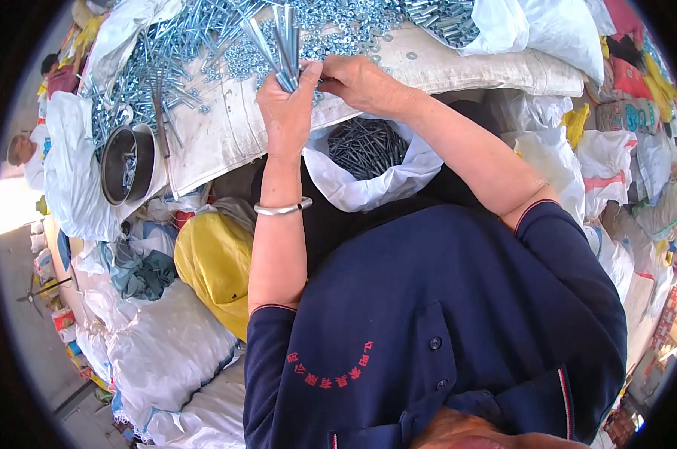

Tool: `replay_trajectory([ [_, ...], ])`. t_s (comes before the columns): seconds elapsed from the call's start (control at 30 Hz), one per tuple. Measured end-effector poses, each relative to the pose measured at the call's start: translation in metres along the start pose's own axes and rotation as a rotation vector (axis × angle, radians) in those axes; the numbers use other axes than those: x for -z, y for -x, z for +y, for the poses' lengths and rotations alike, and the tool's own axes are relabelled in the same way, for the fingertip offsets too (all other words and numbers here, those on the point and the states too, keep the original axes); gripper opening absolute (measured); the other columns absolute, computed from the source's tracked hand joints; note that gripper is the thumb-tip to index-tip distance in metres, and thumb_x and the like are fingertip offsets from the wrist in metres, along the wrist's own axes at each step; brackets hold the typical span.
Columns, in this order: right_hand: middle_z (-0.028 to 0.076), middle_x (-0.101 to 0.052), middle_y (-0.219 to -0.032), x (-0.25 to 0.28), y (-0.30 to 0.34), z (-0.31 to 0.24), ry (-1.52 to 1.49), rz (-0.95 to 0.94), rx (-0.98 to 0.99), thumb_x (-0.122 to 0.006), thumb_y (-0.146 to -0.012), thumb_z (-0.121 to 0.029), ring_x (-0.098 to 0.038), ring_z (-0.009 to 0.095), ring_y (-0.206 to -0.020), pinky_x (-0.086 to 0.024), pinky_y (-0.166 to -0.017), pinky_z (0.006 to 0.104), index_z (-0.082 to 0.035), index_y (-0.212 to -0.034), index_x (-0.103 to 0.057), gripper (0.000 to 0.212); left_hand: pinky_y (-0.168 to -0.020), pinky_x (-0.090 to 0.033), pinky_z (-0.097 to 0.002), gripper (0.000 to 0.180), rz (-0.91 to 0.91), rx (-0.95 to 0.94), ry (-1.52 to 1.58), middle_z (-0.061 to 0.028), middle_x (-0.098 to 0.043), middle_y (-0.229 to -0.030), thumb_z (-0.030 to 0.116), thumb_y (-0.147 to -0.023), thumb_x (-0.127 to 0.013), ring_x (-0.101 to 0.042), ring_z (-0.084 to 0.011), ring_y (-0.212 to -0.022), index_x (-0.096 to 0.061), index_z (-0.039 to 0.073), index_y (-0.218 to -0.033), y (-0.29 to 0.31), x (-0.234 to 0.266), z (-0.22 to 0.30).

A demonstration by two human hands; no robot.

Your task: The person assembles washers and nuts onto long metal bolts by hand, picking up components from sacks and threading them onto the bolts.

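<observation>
I had the bundle of silver rods (287, 46) just beyond the open white sack (340, 193) and a little to its left, above the near edge of the cloth-covered counter (217, 144). My left hand (284, 114) was closed around the lower ends; the rods' long axis ran up and away from the sack, the far ends fanning apart. My right hand (364, 84), on the far side of the sack, met the left thumb from the right with its fingers drawn narrow; I couldn't tell whether they pinched anything small. The left was the nearer to the rods, clasping them.

Dark screws (367, 148) filled the sack, below both wrists. Past it, loose nuts (346, 39) lay behind my hands, with a tangle of long silver bolts (181, 46) farther left and thicker silver pieces (452, 28) to the right. A round metal pan (108, 170) sat well left of the sack. The nuts and bolts crowded the space behind the bundle; nothing stood between my two hands.
</observation>
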State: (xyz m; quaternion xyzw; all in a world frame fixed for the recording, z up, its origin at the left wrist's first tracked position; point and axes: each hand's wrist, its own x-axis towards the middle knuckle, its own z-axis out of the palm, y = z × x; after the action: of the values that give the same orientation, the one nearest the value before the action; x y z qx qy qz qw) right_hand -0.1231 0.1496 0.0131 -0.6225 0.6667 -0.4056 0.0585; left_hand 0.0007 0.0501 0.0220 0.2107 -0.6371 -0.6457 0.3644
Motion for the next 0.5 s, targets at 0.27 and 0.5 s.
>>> replay_trajectory([
  [0.27,0.012,-0.067,-0.107,-0.002,0.0,0.033,-0.949,0.169,-0.277,-0.044,-0.102,-0.046,-0.064,0.02,-0.096,-0.048,-0.089,0.0381,-0.002,-0.126,-0.059,0.053,-0.064,-0.047,-0.0246,0.024,-0.049,-0.123,-0.204,-0.0012,-0.067,-0.079,0.021,-0.086,-0.077,-0.055,-0.0063,-0.07,-0.068,0.0,-0.093,-0.009,-0.014,0.008],
  [0.5,0.014,-0.064,-0.119,-0.005,0.016,0.021,-0.729,0.134,-0.407,-0.025,-0.104,-0.053,-0.059,0.021,-0.106,-0.042,-0.099,0.0349,0.004,-0.128,-0.058,0.071,-0.063,-0.047,-0.0273,0.029,-0.041,-0.199,-0.375,-0.0041,-0.066,-0.076,0.025,-0.086,-0.076,-0.056,-0.0093,-0.066,-0.066,-0.001,-0.092,-0.009,-0.011,0.012],
])
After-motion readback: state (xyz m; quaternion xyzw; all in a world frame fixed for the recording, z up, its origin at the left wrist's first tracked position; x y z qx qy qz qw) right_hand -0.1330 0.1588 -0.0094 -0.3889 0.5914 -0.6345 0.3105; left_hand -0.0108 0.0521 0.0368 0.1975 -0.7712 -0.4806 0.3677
